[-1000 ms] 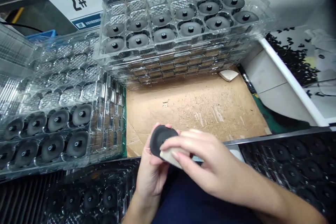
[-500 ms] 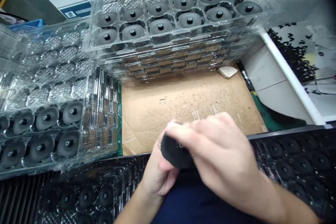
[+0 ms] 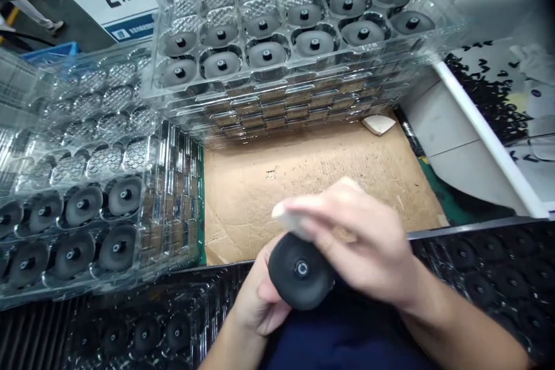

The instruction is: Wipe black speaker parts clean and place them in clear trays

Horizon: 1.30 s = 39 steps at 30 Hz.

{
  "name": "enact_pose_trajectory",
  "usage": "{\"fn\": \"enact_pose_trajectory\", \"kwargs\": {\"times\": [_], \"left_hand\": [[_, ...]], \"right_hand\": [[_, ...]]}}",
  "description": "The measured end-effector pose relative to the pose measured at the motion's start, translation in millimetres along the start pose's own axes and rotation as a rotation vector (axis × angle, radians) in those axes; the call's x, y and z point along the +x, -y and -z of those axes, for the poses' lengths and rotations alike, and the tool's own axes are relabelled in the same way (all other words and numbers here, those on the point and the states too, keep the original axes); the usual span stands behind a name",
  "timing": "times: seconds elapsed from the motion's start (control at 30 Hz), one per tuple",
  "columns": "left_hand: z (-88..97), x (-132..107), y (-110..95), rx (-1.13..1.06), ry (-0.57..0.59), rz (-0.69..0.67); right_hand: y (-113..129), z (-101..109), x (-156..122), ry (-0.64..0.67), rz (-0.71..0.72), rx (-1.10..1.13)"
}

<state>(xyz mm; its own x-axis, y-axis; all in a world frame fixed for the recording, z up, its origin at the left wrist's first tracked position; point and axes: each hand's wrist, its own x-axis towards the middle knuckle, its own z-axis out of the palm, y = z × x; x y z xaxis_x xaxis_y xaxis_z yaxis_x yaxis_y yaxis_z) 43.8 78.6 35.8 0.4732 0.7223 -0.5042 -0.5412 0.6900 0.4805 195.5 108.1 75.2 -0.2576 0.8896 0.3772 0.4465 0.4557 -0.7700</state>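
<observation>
My left hand (image 3: 260, 295) is closed around the side of a black round part (image 3: 301, 272), a shallow cupped disc with a short stem in its middle. The disc's face is turned up toward me, above the near edge of the cardboard. My right hand (image 3: 364, 243) is closed on a small whitish pad (image 3: 291, 221), pinched between thumb and fingers at the disc's far rim. Whether the pad is cloth or sponge I cannot tell. Motion blurs the right fingertips a little.
A stack of clear plastic trays (image 3: 277, 78) with similar discs stands behind the cardboard (image 3: 243, 185). Another clear tray stack (image 3: 147, 214) is at left. Black trays (image 3: 489, 266) line the near side. A white wedge (image 3: 378, 124) lies near a white-edged bin (image 3: 489, 133) of small black pieces.
The disc has turned so its face with the stem now shows toward me. My right hand has shifted, and the whitish pad in its fingers has come into view.
</observation>
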Motion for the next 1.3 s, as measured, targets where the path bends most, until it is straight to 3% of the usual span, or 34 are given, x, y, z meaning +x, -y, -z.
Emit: {"fn": "enact_pose_trajectory", "kwargs": {"times": [0.07, 0.17, 0.3, 0.4, 0.7, 0.83, 0.93, 1.0, 1.1, 1.2, 1.3], "left_hand": [[-2.6, -3, -4, -0.111, 0.065, 0.039], [0.1, -3, -7, -0.257, 0.172, 0.074], [8.3, 2, -5, -0.278, 0.225, 0.054], [10.1, 3, -3, -0.278, 0.216, 0.051], [6.7, 0, -2, -0.268, 0.186, 0.048], [5.2, -3, 0, -0.253, 0.147, 0.029], [3.0, -4, 4, -0.235, 0.1, 0.017], [1.7, -4, 9, -0.2, 0.038, -0.018], [1.5, -5, 13, -0.123, -0.055, -0.081], [4.9, -6, 11, -0.052, -0.069, -0.117], [7.0, -7, 8, -0.028, -0.136, -0.164]], "right_hand": [[-17, 4, -6, -0.126, -0.249, 0.012], [-39, 5, -24, -0.11, -0.493, 0.092], [-49, -3, -50, 0.015, -0.644, 0.162], [-47, -9, -60, 0.051, -0.678, 0.166], [-42, -22, -66, 0.061, -0.586, 0.161], [-44, -16, -69, 0.057, -0.588, 0.14], [-35, -6, -61, -0.021, -0.563, 0.096], [-20, -2, -51, -0.119, -0.476, 0.059], [7, -2, -37, -0.154, -0.175, 0.002], [25, -7, -30, -0.003, 0.06, -0.01], [27, -9, -25, 0.223, -0.006, 0.049]]}}
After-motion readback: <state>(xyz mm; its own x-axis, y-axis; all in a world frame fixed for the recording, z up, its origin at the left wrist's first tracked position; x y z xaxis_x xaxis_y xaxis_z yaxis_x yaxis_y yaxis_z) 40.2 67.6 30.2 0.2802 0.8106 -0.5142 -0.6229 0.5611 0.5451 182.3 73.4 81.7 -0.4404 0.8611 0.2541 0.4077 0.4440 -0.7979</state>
